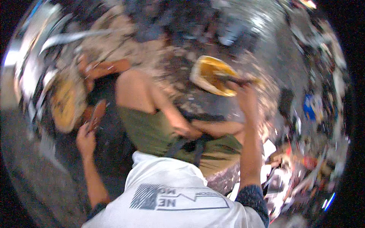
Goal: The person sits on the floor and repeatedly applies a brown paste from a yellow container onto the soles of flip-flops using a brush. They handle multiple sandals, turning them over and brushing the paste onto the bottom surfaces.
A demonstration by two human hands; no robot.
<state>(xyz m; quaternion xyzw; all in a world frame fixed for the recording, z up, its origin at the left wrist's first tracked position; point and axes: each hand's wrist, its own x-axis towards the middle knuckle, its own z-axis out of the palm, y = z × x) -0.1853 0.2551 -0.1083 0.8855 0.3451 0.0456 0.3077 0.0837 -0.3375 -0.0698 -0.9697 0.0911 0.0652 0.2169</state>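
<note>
My left hand [86, 141], out at the left, is closed around the lower end of a flat reddish-brown piece [99, 111] with a rounded top. Just beyond it is a large round yellowish disc [68, 102]. My right hand [247, 97], arm stretched forward, grips a dark stick-like tool [240, 80]. The tool reaches over a tilted tub [197, 74] with a yellow inside and a pale rim. Blur hides the tool's tip, and I cannot tell whether it touches the tub.
My bent legs [135, 89] in green shorts lie between my hands. A bare limb [108, 68] is beyond my left knee; whose it is I cannot tell. Pale scraps [182, 79] litter the dark ground. Mixed clutter, including a blue item [311, 107], lies at the right.
</note>
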